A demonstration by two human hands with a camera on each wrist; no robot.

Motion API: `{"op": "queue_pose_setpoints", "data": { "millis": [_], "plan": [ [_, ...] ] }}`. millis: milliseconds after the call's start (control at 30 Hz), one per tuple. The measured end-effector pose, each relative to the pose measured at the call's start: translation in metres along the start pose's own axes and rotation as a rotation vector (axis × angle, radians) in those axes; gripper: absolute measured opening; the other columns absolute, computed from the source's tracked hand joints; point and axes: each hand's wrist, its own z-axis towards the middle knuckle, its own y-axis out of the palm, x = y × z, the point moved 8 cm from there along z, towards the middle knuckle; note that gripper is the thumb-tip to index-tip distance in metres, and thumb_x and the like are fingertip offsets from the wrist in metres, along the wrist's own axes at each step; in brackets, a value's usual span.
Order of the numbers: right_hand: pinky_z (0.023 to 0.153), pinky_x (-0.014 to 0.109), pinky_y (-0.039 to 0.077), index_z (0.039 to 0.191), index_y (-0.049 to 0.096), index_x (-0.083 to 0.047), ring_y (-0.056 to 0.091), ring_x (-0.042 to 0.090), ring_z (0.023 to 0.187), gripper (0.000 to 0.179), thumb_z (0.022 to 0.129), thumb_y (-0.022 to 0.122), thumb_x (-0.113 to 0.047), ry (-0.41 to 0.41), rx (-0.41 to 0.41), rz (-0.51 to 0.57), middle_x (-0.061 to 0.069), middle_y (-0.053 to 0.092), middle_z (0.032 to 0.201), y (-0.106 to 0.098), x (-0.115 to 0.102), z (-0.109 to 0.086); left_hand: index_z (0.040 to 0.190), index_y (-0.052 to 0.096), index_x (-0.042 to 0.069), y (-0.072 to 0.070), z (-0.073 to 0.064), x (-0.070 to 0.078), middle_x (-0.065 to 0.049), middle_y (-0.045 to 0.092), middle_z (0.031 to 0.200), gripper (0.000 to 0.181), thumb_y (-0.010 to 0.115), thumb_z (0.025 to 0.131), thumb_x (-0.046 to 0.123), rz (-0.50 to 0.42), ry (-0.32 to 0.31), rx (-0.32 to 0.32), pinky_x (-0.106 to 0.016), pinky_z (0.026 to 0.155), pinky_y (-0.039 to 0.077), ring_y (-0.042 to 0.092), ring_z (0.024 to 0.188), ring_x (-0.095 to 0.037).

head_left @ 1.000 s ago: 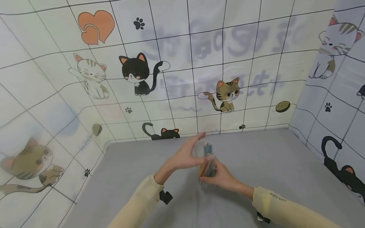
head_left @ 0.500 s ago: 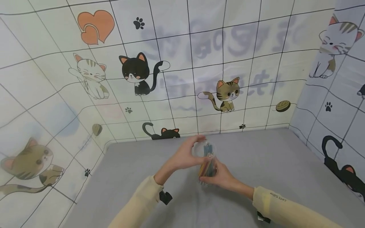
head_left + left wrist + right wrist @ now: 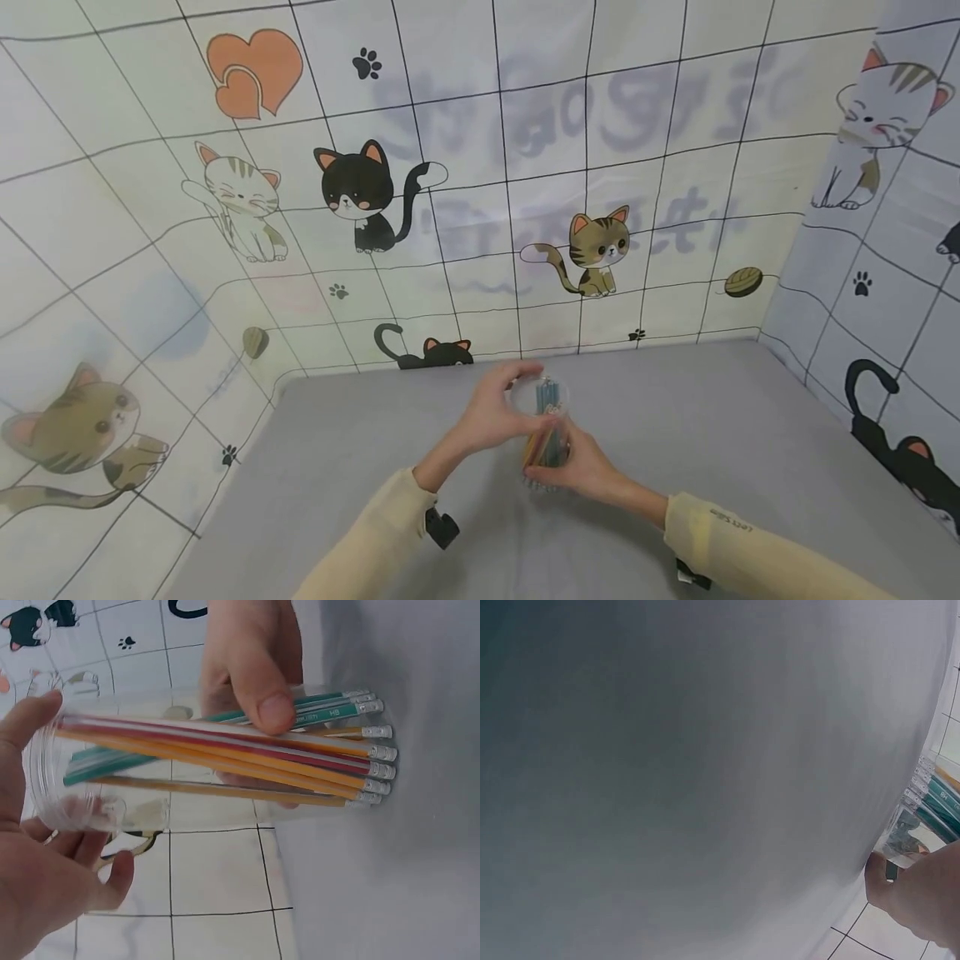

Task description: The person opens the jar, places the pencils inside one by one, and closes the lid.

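Observation:
A clear cylindrical jar (image 3: 202, 814) stands on the table, holding several pencils (image 3: 300, 766) in green, red, yellow and tan. Their metal-banded ends rest at the jar's bottom. My left hand (image 3: 489, 412) grips the clear, ridged lid (image 3: 43, 769) at the jar's top, thumb on the near side and fingers round the far side. Lower down, my right hand (image 3: 591, 468) holds the jar's body, its thumb (image 3: 276, 712) lying along the wall in the left wrist view. Only part of the right hand and the pencil ends show at the right wrist view's edge.
Grey cloth covers the table (image 3: 375, 433). A white sheet (image 3: 465, 200) with a grid and printed cats hangs behind it and along both sides. Each sleeve has a small black device (image 3: 441, 528) at the cuff.
My left hand's upper fingers have come down and curled closer round the lid, and its forearm has shifted slightly right. The right hand and the jar look unmoved.

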Motion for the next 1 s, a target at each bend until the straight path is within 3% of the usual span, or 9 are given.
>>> {"op": "queue_pose_setpoints", "data": {
  "millis": [100,200,333,400,533,700,767,833,1000],
  "plan": [
    [0.085,0.039,0.051,0.156,0.024,-0.009,0.060,0.022,0.108,0.095,0.083,0.083,-0.026,-0.012,-0.002,0.005,0.010,0.058,0.130,0.000,-0.001,0.001,0.145,0.051,0.014,0.000,0.001,-0.005,0.000,0.055,0.142,0.072,0.083,0.081,0.024,-0.079,-0.019,-0.055,-0.045,0.104,0.040,0.048,0.128,-0.014],
    [0.082,0.037,0.052,0.154,0.025,-0.010,0.061,0.022,0.107,0.094,0.082,0.083,-0.027,0.005,0.000,0.005,0.010,0.058,0.129,-0.001,-0.001,0.001,0.148,0.046,0.012,0.000,-0.001,-0.006,-0.005,0.053,0.143,0.074,0.080,0.084,0.025,-0.115,-0.034,-0.058,-0.046,0.105,0.039,0.048,0.129,-0.018],
    [0.090,0.046,0.050,0.149,0.030,-0.014,0.058,0.025,0.114,0.089,0.080,0.085,-0.029,0.047,0.034,0.005,0.010,0.057,0.131,-0.005,0.000,0.002,0.146,0.043,0.003,-0.001,-0.006,-0.005,-0.016,0.052,0.139,0.073,0.078,0.086,0.023,-0.134,-0.030,0.016,-0.049,0.105,0.039,0.049,0.125,-0.025],
    [0.095,0.053,0.047,0.146,0.032,-0.017,0.056,0.030,0.121,0.087,0.079,0.086,-0.029,0.058,0.052,0.013,0.009,0.055,0.135,-0.007,0.000,0.003,0.144,0.044,0.002,-0.002,-0.007,-0.006,-0.015,0.053,0.137,0.071,0.078,0.085,0.021,-0.140,-0.031,0.062,-0.047,0.105,0.039,0.049,0.124,-0.026],
    [0.099,0.063,0.040,0.151,0.028,-0.019,0.047,0.037,0.131,0.094,0.079,0.087,-0.027,0.002,0.056,0.010,0.012,0.048,0.146,-0.009,-0.006,0.004,0.141,0.048,0.002,-0.001,-0.010,-0.008,-0.012,0.055,0.134,0.074,0.085,0.080,0.022,-0.133,-0.041,0.157,-0.047,0.104,0.040,0.051,0.122,-0.029],
    [0.097,0.062,0.043,0.150,0.034,-0.014,0.050,0.035,0.128,0.089,0.079,0.087,-0.023,-0.041,0.044,0.004,0.011,0.049,0.145,-0.007,-0.009,0.001,0.137,0.055,0.005,0.006,-0.014,-0.011,-0.009,0.058,0.134,0.078,0.091,0.072,0.027,-0.116,-0.092,0.241,-0.052,0.101,0.041,0.053,0.122,-0.029],
    [0.096,0.059,0.045,0.147,0.037,-0.012,0.053,0.033,0.124,0.084,0.080,0.086,-0.022,-0.039,0.035,0.011,0.011,0.053,0.141,-0.005,-0.007,0.000,0.135,0.058,0.007,0.006,-0.014,-0.013,-0.006,0.059,0.132,0.073,0.090,0.073,0.028,-0.127,-0.090,0.228,-0.053,0.101,0.041,0.053,0.122,-0.028],
    [0.096,0.060,0.045,0.146,0.039,-0.008,0.054,0.033,0.122,0.082,0.081,0.085,-0.023,-0.043,0.023,0.004,0.012,0.055,0.138,-0.004,-0.006,0.000,0.134,0.059,0.010,0.007,-0.012,-0.016,-0.002,0.059,0.131,0.068,0.088,0.075,0.028,-0.153,-0.083,0.174,-0.054,0.103,0.039,0.052,0.123,-0.025],
    [0.097,0.061,0.044,0.150,0.033,-0.003,0.054,0.034,0.121,0.088,0.082,0.084,-0.026,-0.030,-0.014,-0.008,0.013,0.055,0.137,-0.002,-0.003,0.000,0.138,0.058,0.016,0.011,-0.005,-0.026,0.002,0.060,0.129,0.063,0.083,0.081,0.021,-0.308,-0.078,-0.076,-0.051,0.102,0.040,0.053,0.120,-0.023]
  ]
}}
